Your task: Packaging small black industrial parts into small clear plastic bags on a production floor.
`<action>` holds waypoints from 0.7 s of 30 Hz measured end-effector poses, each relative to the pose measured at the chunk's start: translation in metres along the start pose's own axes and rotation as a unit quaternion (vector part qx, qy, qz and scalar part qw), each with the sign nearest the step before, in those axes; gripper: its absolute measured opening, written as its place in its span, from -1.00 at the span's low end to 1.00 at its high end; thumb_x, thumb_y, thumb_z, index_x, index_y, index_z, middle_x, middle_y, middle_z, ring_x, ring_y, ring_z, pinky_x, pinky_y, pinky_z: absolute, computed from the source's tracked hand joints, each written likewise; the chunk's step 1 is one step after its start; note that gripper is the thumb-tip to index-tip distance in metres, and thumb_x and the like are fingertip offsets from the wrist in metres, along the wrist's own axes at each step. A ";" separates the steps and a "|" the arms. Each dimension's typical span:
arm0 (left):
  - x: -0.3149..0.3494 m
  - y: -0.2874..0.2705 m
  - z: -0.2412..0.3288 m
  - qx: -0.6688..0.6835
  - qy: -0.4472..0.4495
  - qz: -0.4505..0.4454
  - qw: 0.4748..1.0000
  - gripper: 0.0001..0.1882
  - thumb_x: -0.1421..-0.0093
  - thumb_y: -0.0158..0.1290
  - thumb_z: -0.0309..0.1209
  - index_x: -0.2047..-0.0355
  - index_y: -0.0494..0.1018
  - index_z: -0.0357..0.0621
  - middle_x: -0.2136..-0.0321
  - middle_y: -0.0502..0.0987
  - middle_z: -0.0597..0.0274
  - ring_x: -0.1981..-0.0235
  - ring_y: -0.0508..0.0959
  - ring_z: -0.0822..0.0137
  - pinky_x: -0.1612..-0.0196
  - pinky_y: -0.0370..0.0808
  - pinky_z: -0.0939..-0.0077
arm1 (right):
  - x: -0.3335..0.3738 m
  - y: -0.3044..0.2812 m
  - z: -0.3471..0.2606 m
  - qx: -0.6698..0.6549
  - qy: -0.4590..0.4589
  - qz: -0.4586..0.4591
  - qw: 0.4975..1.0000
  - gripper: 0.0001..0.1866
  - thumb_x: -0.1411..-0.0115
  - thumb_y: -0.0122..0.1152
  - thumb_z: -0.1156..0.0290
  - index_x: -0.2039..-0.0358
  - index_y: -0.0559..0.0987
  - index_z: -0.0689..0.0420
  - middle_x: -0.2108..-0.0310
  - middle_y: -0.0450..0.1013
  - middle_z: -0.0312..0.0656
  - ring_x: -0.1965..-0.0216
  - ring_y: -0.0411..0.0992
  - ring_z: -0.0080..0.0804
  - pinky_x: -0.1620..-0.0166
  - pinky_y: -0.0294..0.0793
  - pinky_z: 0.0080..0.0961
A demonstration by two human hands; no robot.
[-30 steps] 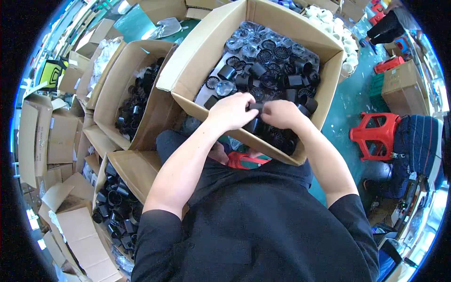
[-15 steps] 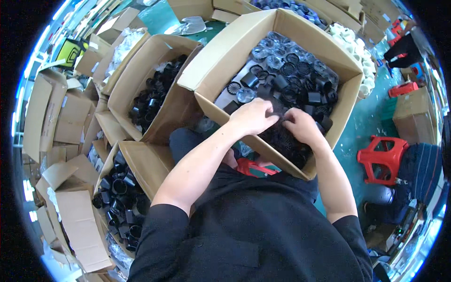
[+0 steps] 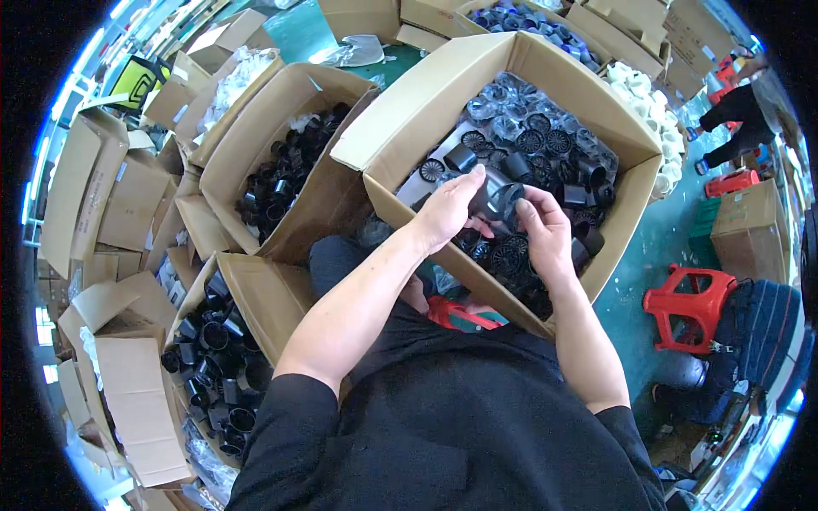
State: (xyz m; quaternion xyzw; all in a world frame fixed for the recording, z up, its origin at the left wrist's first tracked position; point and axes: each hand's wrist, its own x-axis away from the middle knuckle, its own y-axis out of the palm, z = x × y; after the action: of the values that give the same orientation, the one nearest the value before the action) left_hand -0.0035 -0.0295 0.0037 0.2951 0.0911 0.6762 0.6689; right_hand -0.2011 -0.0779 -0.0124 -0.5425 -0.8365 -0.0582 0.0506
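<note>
Over the near side of a big open carton [image 3: 400, 217], my left hand [image 3: 446, 209] grips a dark, shiny cylindrical plastic part [image 3: 484, 198] lying on its side. My right hand [image 3: 546, 228] pinches a see-through plastic piece [image 3: 509, 201] at the right end of that part, thumb and fingers on its rim. Whether the two are joined cannot be made out. Below my hands the carton holds black slotted round parts [image 3: 511, 252], black tubes [image 3: 460, 157] and, toward the back, clear plastic pieces [image 3: 504, 128].
To the left stand a carton of black parts [image 3: 285, 175] and another with black tube fittings [image 3: 217, 366]. White fittings [image 3: 656, 111] lie behind the right edge, blue-purple pieces [image 3: 537, 30] at the back. A red stool [image 3: 692, 302] is at right; another person [image 3: 737, 111] stands farther off.
My hands have moved apart, bringing the dark cylindrical part and the clear piece into sight between them. The view has shifted slightly. The person at the far right shows more of their legs.
</note>
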 end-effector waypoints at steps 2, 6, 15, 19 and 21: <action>0.003 -0.003 -0.002 0.004 0.021 0.022 1.000 -0.57 -0.48 -0.15 -0.07 0.06 0.51 -0.19 0.26 0.58 0.11 0.36 0.57 0.33 0.41 0.62 0.43 | 0.003 0.009 0.000 0.065 -0.064 0.008 0.996 -0.60 -0.30 0.16 0.52 -0.16 0.45 0.18 0.18 0.50 -0.24 0.34 0.37 -0.59 0.19 0.42 -0.67; -0.009 0.003 -0.006 -0.107 0.038 0.055 0.992 -0.59 -0.43 -0.07 -0.05 0.14 0.55 -0.14 0.32 0.58 0.21 0.39 0.56 0.38 0.41 0.63 0.47 | 0.003 0.015 0.008 0.158 -0.151 -0.018 0.976 -0.38 -0.23 0.17 0.57 -0.32 0.31 0.14 0.02 0.44 -0.11 0.22 0.43 -0.45 0.08 0.47 -0.55; 0.011 0.025 -0.032 -0.452 0.187 0.096 0.867 -0.59 -0.33 -0.04 -0.18 0.19 0.46 -0.38 0.10 0.53 -0.17 0.15 0.54 -0.11 0.02 0.47 0.13 | -0.001 0.002 0.035 0.048 -0.108 -0.081 0.990 -0.39 -0.34 0.10 0.51 -0.37 0.19 0.18 -0.08 0.42 0.01 0.10 0.48 -0.35 -0.03 0.47 -0.49; 0.071 0.020 -0.011 -0.515 0.234 0.094 0.819 -0.56 -0.27 0.07 -0.23 -0.01 0.42 -0.33 -0.09 0.46 -0.14 -0.03 0.53 -0.10 -0.10 0.47 0.22 | 0.007 0.006 0.028 0.031 -0.064 -0.078 0.994 -0.42 -0.37 0.12 0.43 -0.35 0.21 0.17 0.02 0.45 -0.05 0.18 0.47 -0.42 0.07 0.48 -0.53; 0.111 0.004 0.013 -0.567 0.245 0.063 0.784 -0.56 -0.23 0.12 -0.25 -0.02 0.44 -0.30 -0.10 0.47 -0.11 -0.04 0.54 -0.06 -0.09 0.49 0.23 | 0.009 0.004 0.026 0.037 -0.055 -0.081 0.995 -0.42 -0.37 0.12 0.42 -0.35 0.22 0.17 0.05 0.46 -0.07 0.20 0.47 -0.44 0.11 0.48 -0.55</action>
State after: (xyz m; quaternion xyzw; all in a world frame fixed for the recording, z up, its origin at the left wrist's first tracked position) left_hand 0.0077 0.0729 0.0464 -0.3081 -0.1667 0.6964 0.6264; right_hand -0.2012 -0.0645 -0.0364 -0.4732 -0.8808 -0.0012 0.0198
